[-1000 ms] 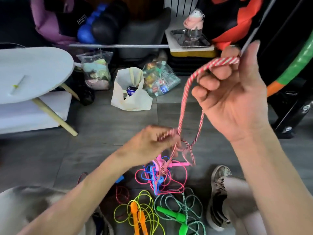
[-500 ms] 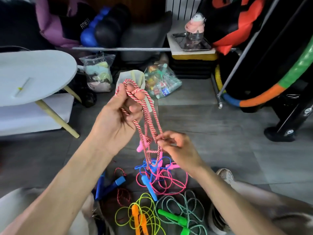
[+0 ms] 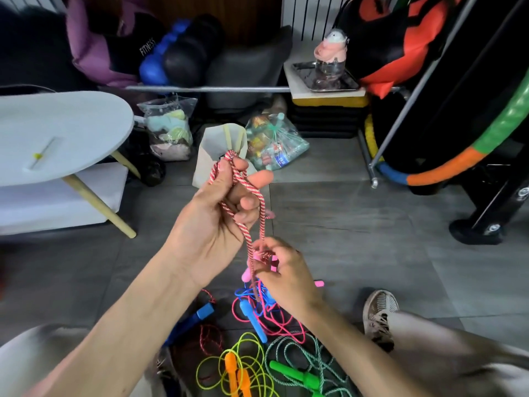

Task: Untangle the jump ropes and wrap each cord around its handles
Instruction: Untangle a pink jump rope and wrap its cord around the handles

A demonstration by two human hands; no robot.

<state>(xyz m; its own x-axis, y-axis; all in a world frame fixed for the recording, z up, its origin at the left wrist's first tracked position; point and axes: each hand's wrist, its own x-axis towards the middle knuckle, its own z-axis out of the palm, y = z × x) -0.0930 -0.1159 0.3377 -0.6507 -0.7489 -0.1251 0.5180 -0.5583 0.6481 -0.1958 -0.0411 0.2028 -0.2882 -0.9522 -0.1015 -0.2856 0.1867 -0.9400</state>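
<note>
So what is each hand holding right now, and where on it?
Both hold the red-and-white cord: left hand grips its looped top, right hand pinches it lower, near the pink handles.

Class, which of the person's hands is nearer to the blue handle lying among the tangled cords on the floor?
The right hand hangs just above the blue handle. The left hand holds the striped cord higher up.

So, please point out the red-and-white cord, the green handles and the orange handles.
red-and-white cord (image 3: 259,200): head view, on the strand hanging past the fingers.
green handles (image 3: 294,375): head view, middle of the pair on the floor.
orange handles (image 3: 236,373): head view, between both, on the upper one.
</note>
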